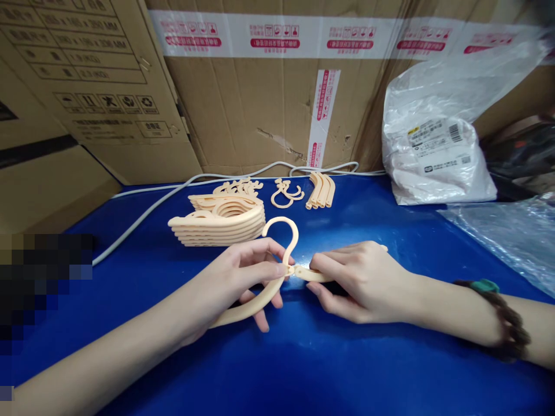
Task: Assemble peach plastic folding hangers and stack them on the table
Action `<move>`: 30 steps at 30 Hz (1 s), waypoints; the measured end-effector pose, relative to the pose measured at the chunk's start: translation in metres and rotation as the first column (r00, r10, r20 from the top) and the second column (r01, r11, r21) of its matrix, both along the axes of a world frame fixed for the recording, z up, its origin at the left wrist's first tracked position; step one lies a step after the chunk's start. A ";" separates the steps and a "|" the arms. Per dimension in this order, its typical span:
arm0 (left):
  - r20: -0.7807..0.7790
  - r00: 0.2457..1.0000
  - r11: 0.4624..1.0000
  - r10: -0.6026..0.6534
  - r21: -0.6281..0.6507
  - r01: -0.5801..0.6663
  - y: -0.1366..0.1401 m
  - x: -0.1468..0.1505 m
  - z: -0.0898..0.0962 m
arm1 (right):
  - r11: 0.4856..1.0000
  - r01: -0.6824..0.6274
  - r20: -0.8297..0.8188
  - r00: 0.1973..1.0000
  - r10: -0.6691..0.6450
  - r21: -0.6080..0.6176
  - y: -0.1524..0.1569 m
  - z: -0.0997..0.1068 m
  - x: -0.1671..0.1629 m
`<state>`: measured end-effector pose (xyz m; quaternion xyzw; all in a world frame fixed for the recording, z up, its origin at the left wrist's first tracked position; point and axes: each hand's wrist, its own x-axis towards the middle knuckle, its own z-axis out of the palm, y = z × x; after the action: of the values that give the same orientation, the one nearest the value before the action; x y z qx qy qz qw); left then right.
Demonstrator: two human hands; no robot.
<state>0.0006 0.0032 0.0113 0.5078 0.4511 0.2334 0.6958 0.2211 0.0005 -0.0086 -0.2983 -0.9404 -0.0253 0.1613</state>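
Observation:
My left hand (251,271) is closed on a cream plastic hanger piece, a curved arm (249,309) with a hook (292,231) rising from its end. Thumb and fingers pinch it near the base of the hook. Opposite, my right hand (359,283) grips a second cream hanger arm (314,276), whose holed end points left at the hook's base. The two ends are very close; whether they touch I cannot tell. Most of the second arm is hidden under my right hand, with its far tip (384,248) showing beyond.
Behind my left hand is a stack of cream hangers (217,225), with loose hooks (240,188) behind it. More hooks (284,196) and several curved arms (321,190) lie farther right. A white plastic bag (433,156), a white cable (160,211) and cardboard boxes (260,115) line the back of the blue table (303,370).

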 end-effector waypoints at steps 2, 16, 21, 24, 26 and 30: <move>-0.001 1.000 1.000 -0.005 -0.004 0.005 0.000 0.000 0.000 | 1.000 0.002 0.000 1.000 -0.002 -0.002 0.000 0.000 0.000; 0.026 1.000 1.000 -0.005 -0.004 0.005 0.001 -0.001 -0.002 | 0.995 -0.031 -0.018 0.999 0.033 0.096 0.002 0.000 -0.001; 0.017 1.000 1.000 -0.001 -0.008 0.001 0.000 -0.001 -0.003 | 0.994 -0.017 -0.012 1.000 0.018 0.111 0.002 -0.001 0.000; 0.031 0.999 1.000 0.005 -0.008 -0.005 0.001 0.000 -0.002 | 0.992 -0.017 -0.013 1.000 0.018 0.128 0.002 -0.001 -0.001; 0.037 0.999 1.000 0.007 -0.006 -0.007 0.002 0.001 -0.001 | 0.990 -0.022 -0.012 1.000 0.024 0.137 0.002 -0.001 -0.001; 0.019 1.000 1.000 0.006 -0.009 -0.006 0.002 0.001 0.002 | 0.989 -0.018 0.001 1.000 0.018 0.147 0.002 -0.002 0.000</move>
<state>0.0017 0.0050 0.0128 0.5011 0.4472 0.2383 0.7015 0.2214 0.0022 -0.0108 -0.2770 -0.9386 -0.0931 0.1834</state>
